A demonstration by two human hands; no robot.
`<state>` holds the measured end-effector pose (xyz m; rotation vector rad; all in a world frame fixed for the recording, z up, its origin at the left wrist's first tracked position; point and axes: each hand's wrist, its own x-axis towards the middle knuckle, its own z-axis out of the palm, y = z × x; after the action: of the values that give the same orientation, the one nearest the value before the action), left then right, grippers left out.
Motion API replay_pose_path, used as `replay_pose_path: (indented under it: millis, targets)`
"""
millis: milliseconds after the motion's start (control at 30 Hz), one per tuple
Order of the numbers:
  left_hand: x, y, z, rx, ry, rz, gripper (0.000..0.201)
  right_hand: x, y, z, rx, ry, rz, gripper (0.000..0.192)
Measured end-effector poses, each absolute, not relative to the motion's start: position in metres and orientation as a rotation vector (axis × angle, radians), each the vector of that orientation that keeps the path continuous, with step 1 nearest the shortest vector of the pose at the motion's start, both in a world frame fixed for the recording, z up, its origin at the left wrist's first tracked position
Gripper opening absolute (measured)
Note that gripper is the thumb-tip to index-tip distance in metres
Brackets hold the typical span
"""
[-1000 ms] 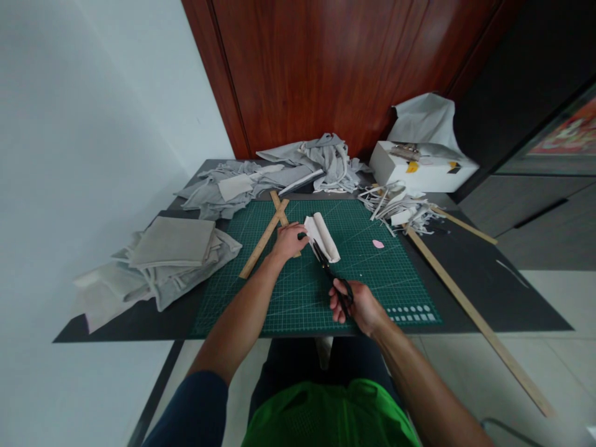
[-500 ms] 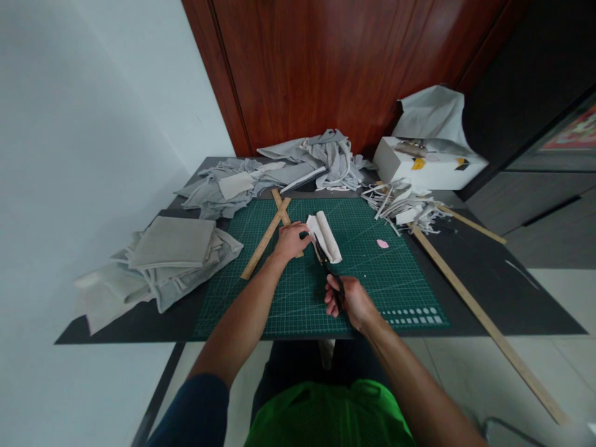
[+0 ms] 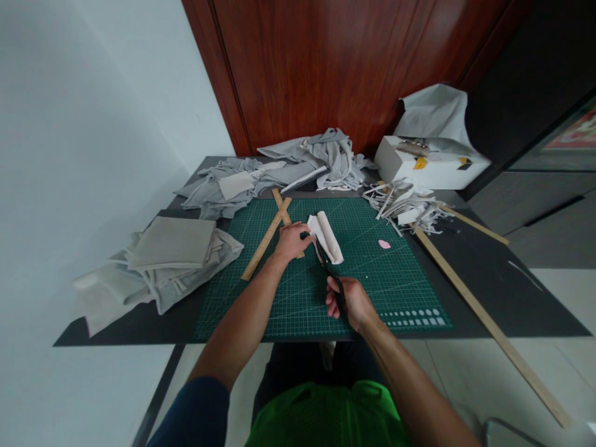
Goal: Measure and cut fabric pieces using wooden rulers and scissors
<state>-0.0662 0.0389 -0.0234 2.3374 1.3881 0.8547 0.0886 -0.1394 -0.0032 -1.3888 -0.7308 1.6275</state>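
Note:
A light folded piece of fabric (image 3: 329, 237) lies on the green cutting mat (image 3: 372, 279). My left hand (image 3: 293, 241) pinches its left edge between thumb and fingers. Black scissors (image 3: 323, 253) are gripped by the handles in my right hand (image 3: 345, 301). Their blades lie along the left side of the fabric, close to my left fingertips. How far the blades are apart is too small to tell. Beside my left hand, two wooden rulers (image 3: 265, 245) lie crossed on the mat, partly under that hand.
Folded grey fabric (image 3: 172, 242) is stacked on the left, with crumpled fabric (image 3: 330, 155) along the back. Thin fabric strips (image 3: 410, 205) lie at right before a white box (image 3: 428, 164). A long wooden strip (image 3: 484, 316) overhangs the front edge. A small pink scrap (image 3: 384, 244) rests on the mat.
Hardly anything differs. The view has shifted very slightly, and both hands, the scissors and the fabric keep nearly the same places; the scissor handles look a little closer together.

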Motion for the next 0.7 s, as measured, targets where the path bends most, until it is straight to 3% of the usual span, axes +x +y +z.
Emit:
replay_pose_path:
  millis: [700]
  targets:
    - [-0.066, 0.039, -0.026, 2.337, 1.387, 0.865, 0.011, 0.084, -0.126, -0.007, -1.413, -0.738, 1.608, 0.026]
